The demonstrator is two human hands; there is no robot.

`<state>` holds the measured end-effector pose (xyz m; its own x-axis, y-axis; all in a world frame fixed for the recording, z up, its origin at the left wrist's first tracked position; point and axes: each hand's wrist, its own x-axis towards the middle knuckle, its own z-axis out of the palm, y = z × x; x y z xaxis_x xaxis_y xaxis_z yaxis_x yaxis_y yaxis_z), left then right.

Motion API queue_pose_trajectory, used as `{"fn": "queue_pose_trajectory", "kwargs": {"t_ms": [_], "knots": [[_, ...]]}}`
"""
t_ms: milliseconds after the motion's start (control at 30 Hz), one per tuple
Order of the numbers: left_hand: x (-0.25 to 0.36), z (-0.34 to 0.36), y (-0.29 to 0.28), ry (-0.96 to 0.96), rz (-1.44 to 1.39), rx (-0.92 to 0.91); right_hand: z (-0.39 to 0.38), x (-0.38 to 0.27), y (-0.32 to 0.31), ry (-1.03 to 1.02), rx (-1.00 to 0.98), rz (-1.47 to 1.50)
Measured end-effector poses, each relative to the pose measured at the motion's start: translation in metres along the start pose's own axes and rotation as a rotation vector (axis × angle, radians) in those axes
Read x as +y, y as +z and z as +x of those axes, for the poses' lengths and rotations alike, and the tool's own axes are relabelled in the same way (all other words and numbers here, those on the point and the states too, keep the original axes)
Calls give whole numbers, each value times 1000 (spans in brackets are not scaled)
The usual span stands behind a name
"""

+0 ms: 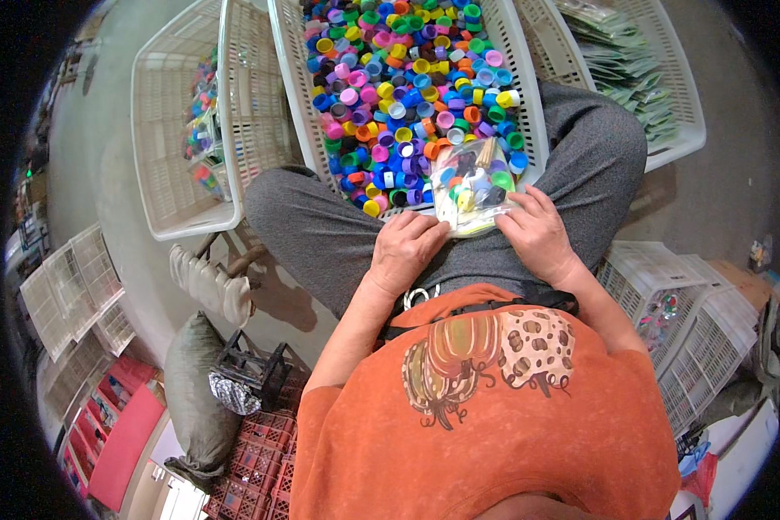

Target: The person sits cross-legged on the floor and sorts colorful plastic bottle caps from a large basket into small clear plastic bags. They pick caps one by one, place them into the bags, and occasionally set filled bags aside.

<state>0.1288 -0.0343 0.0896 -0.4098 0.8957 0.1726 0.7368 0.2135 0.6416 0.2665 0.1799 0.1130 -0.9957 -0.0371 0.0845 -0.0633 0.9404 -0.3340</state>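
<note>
A clear plastic bag (474,196) lies at the near end of a white basket (529,121) heaped with coloured plastic caps (403,95). Several caps and some light brown pieces show inside it, with a pale strip along its near edge. My left hand (407,247) is closed on the bag's near left corner, fingertips pinched at the edge. My right hand (537,230) grips the bag's right side near the same edge, its fingers bent over it.
Baskets with bagged items stand left (147,130) and right (685,113). My grey-trousered legs (598,147) flank the middle basket. A filled sack (195,394), black crate (251,364) and red crates (243,459) sit lower left; stacked white baskets (693,338) stand lower right.
</note>
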Motion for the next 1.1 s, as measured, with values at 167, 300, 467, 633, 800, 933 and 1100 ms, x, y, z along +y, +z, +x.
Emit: {"fn": "queue_pose_trajectory", "kwargs": {"t_ms": [167, 300, 467, 633, 800, 933, 1100], "knots": [[-5, -3, 1, -21, 3, 35, -1, 6, -8, -84, 79, 46], [-11, 9, -8, -48, 32, 204, 9, 21, -21, -58, 166, 148], [11, 37, -56, 66, 180, 455, 38, 17, -69, -76, 279, 241], [32, 42, -96, 111, 128, 519, 52, 2, -94, -83, 379, 309], [30, 52, -109, 20, -140, 601, 72, -4, -107, -116, 461, 324], [34, 54, -87, -177, -754, 750, 83, -11, -102, -2, 412, 686], [40, 56, -90, -325, -954, 829, 92, -31, -101, 321, 342, 1348]]}}
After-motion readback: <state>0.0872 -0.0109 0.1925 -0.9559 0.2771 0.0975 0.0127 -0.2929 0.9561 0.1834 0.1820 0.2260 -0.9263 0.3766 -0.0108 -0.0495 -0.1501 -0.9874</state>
